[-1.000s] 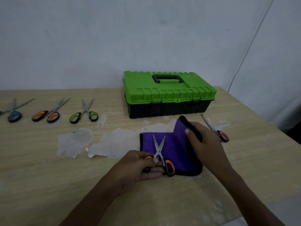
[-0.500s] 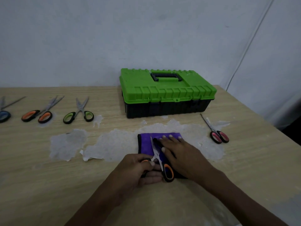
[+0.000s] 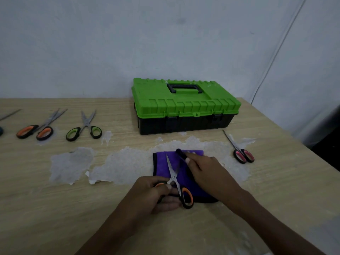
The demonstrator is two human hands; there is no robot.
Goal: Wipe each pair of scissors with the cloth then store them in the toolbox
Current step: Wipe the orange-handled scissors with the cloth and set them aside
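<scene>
Orange-handled scissors lie partly spread on a purple cloth with a black hem, in front of me on the table. My left hand grips their left handle loop. My right hand presses a folded flap of the cloth over the right blade, fingers pinching the hem. A green-lidded black toolbox stands closed behind the cloth. Other scissors lie about: a pink-handled pair to the right, a green-handled pair and another orange-handled pair to the left.
The wooden table has white peeled patches around the cloth. A blue handle shows at the far left edge. The table's right edge runs diagonally past the pink scissors. A white wall stands behind the toolbox.
My right hand folded the cloth's right flap over the scissors and laid it on the right blade. My left hand has kept its hold on the handle.
</scene>
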